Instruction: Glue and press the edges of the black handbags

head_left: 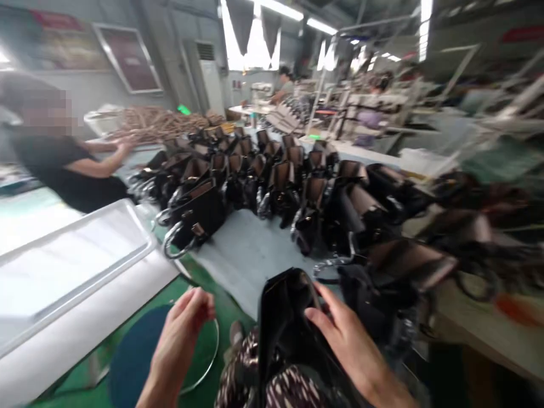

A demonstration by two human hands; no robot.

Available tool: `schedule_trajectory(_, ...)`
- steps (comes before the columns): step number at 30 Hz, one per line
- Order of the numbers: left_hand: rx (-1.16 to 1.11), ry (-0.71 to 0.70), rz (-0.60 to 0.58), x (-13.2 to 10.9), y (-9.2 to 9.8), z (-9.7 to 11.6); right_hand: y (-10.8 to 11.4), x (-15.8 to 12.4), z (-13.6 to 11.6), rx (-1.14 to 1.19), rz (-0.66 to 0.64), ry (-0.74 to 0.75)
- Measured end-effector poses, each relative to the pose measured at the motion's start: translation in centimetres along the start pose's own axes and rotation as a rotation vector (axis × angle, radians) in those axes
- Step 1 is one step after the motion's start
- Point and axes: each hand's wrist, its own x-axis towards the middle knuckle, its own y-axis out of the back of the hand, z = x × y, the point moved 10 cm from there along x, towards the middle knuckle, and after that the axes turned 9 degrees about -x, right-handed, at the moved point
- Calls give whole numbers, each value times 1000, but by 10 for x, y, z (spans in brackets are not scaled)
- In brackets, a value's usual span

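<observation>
My right hand grips the rim of a black handbag, thumb on the inside and fingers over the outer side. The bag rests in front of my patterned trousers, its dark mouth tipped toward me. Left of it, apart from the bag, my left hand is raised with the fingers curled together; whatever they pinch, if anything, is hidden. Closest to my right hand on the table are more black bags with brown linings, one of them a dark bag partly blurred.
Rows of black handbags stand on a pale table covering. A white tray lies at left, above a blue round stool. Another person works at the far left beside piled brown strips. Sewing stations stand behind.
</observation>
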Motion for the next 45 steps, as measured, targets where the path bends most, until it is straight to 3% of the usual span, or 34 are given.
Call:
schedule_trajectory(3,44,-61,-1,-7,1,9,-16,7,9,-8,-87,4)
schedule_trajectory(10,282,-148,-70,-18,-48,27,-12,-3,7,-35,-90,-5)
schedule_trajectory(12,383,-261,-87,-26,-60,40,-12,-2,7,-37,-84,-12)
schedule_trajectory(15,607,-579,-141,-49,-89,66,-14,-2,5,-31,-93,2)
schedule_trajectory(17,842,-749,-164,-63,-111,73,-15,-2,1,-21,-94,28)
schedule_trajectory(19,1060,-821,-141,-68,-127,71,-16,-2,-1,-21,-86,48)
schedule_trajectory(22,1245,-816,-98,-63,-140,64,-16,-2,-4,-25,-69,65)
schedule_trajectory(30,1353,-771,-39,-56,-141,59,-12,-1,-10,-36,-42,108)
schedule_trajectory(36,1192,-734,-87,-58,-141,55,-10,0,-13,-29,-23,98)
schedule_trajectory(39,1075,-820,-147,-79,-148,54,-12,0,-14,-17,-36,91)
schedule_trajectory(42,925,-967,-238,-118,-149,61,-11,-1,-14,-3,-13,81)
schedule_trajectory(45,849,-973,-186,-147,-122,79,-9,-1,-13,-22,7,60)
